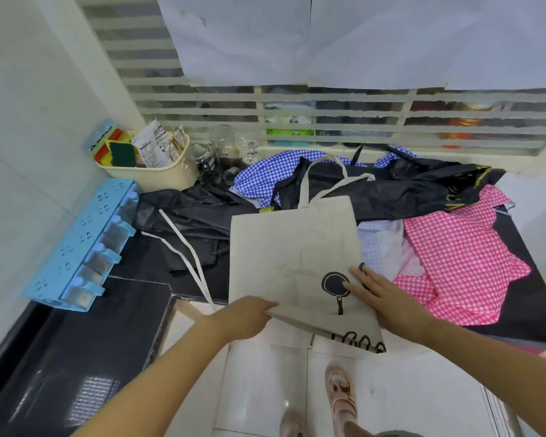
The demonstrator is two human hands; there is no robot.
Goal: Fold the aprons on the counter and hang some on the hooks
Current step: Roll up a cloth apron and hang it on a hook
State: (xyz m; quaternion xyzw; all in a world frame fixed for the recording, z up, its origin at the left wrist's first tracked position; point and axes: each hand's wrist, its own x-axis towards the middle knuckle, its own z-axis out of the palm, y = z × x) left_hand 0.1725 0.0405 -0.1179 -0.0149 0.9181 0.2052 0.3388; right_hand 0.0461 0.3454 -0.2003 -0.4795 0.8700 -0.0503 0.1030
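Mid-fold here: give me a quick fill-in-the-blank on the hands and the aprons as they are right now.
1. The left hand pinches the near edge of the beige apron, while the right hand rests ____ on it.
2. The checked apron just right of the beige one is ____ and white.
3. The cream basket stands at the far ____ corner of the counter.

Missing words: flat; pink; left.

1. Both forearms are bare, as are the left hand (246,316) and right hand (391,305).
2. Pale pink strapped sandals: one (342,395) farther, one (292,425) nearer, left.
3. Grey garment edge (397,434) nearest.
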